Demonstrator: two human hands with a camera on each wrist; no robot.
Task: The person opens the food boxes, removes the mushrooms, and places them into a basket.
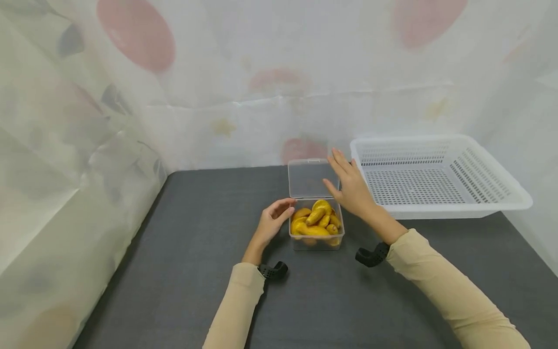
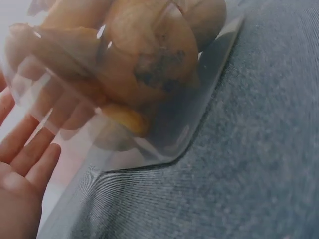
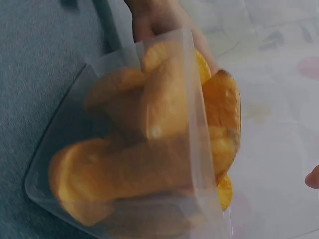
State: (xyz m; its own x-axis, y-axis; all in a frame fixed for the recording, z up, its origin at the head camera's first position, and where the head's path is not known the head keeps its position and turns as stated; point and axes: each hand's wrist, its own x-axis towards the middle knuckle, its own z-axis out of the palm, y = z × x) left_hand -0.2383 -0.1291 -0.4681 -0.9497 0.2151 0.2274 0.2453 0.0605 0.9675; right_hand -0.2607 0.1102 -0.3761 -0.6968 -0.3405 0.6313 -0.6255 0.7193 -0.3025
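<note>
A clear plastic box (image 1: 317,244) stands on the dark table, heaped with glossy yellow, curved, fruit-like pieces (image 1: 315,228). Its hinged lid (image 1: 309,179) is swung back, away from the person. At the box's left side is my left hand (image 1: 273,220); in the left wrist view its fingers (image 2: 27,149) lie fairly straight along the clear wall. My right hand (image 1: 350,189) is raised with fingers spread, by the right edge of the lid, holding nothing. Only a fingertip (image 3: 313,178) of it shows in the right wrist view.
A white perforated plastic basket (image 1: 440,212) stands at the back right, just beyond the right hand. Behind the table (image 1: 209,271) hangs a pale printed sheet (image 1: 244,111), which continues down the left side. Each wrist wears a black strap mount (image 1: 374,255).
</note>
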